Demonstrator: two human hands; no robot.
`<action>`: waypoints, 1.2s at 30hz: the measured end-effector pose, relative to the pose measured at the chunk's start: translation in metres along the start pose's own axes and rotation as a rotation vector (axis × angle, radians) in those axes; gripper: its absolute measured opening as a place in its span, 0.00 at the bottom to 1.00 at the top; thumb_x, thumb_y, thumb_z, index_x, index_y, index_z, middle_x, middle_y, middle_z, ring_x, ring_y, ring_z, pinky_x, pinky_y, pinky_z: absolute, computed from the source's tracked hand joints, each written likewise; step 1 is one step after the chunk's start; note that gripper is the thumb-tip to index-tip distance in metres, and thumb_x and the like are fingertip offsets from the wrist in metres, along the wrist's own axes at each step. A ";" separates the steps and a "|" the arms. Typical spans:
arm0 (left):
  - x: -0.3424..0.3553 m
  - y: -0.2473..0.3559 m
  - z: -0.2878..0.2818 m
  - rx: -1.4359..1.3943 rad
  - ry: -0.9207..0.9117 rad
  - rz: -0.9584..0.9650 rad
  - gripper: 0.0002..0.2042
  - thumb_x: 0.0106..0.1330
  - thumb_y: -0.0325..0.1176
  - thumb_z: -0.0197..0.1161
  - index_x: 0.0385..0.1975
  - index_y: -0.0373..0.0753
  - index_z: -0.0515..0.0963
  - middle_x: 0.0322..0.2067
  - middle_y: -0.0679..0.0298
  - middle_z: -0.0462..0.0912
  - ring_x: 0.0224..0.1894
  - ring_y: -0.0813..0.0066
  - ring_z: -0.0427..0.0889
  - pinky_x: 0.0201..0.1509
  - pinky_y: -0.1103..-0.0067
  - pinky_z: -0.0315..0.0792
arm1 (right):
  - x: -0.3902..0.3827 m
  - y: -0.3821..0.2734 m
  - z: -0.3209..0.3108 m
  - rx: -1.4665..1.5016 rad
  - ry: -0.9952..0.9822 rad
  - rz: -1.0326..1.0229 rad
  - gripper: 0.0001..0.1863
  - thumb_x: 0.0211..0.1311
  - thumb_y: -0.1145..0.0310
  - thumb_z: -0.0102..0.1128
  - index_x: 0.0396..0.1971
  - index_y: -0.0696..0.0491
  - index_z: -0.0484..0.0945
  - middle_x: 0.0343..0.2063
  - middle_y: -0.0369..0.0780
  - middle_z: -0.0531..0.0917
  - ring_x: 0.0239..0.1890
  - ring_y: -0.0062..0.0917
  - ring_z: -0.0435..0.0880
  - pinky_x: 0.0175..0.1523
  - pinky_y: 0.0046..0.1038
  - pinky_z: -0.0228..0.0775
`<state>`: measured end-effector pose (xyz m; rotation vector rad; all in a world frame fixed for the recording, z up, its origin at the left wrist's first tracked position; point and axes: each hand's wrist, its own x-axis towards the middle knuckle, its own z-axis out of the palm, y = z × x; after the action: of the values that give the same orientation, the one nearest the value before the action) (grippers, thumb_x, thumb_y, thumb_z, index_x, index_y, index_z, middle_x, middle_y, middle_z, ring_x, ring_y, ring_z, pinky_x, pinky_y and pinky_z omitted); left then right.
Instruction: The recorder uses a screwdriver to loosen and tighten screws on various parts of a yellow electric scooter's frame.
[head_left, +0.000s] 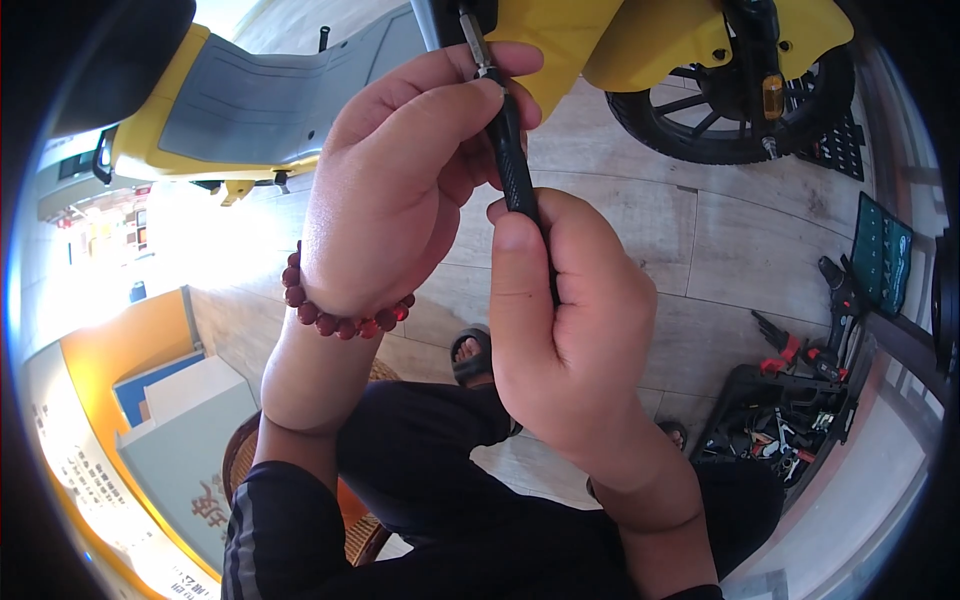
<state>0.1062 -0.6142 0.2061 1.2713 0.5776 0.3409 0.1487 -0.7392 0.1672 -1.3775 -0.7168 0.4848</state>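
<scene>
A slim screwdriver point(514, 160) with a black knurled handle and a bright metal shaft points away from me, tip toward the top edge. My left hand point(395, 165), with a dark red bead bracelet at its wrist, pinches it where the handle meets the shaft. Lower down, my right hand point(575, 325) is closed round the rear of the handle, thumb along it. Beyond the hands stands a yellow scooter point(545, 45). The shaft's end lies over a dark part of its front; whether it touches anything there, I cannot tell.
A black toolbox point(735, 440) full of loose tools lies open on the floor at the right. Near it are a power drill point(838, 290) and a green tool pouch point(880, 255). The scooter's wheel point(705, 115) is ahead right. Boxes point(190, 420) stand at the left.
</scene>
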 end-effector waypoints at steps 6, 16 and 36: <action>-0.003 0.005 0.003 0.054 0.023 0.014 0.17 0.65 0.30 0.44 0.51 0.27 0.65 0.33 0.62 0.74 0.30 0.80 0.73 0.35 0.86 0.70 | 0.000 -0.011 -0.003 0.399 -0.065 0.288 0.12 0.66 0.68 0.44 0.35 0.61 0.72 0.14 0.28 0.65 0.17 0.07 0.58 0.22 0.13 0.47; -0.004 0.002 0.004 0.093 0.003 0.053 0.17 0.66 0.31 0.44 0.50 0.28 0.66 0.33 0.62 0.75 0.30 0.80 0.74 0.35 0.86 0.70 | 0.000 -0.008 -0.004 0.354 -0.050 0.227 0.11 0.66 0.68 0.43 0.35 0.61 0.73 0.14 0.28 0.65 0.18 0.07 0.57 0.22 0.14 0.46; -0.003 0.004 0.006 0.218 0.034 0.067 0.16 0.66 0.31 0.47 0.50 0.29 0.67 0.31 0.63 0.75 0.30 0.82 0.73 0.34 0.88 0.69 | 0.003 -0.010 -0.009 0.751 -0.117 0.434 0.15 0.68 0.63 0.40 0.35 0.59 0.71 0.13 0.30 0.64 0.15 0.10 0.56 0.20 0.15 0.47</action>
<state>0.1080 -0.6194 0.2116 1.5000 0.6145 0.3630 0.1560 -0.7447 0.1772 -0.7831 -0.2609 1.0615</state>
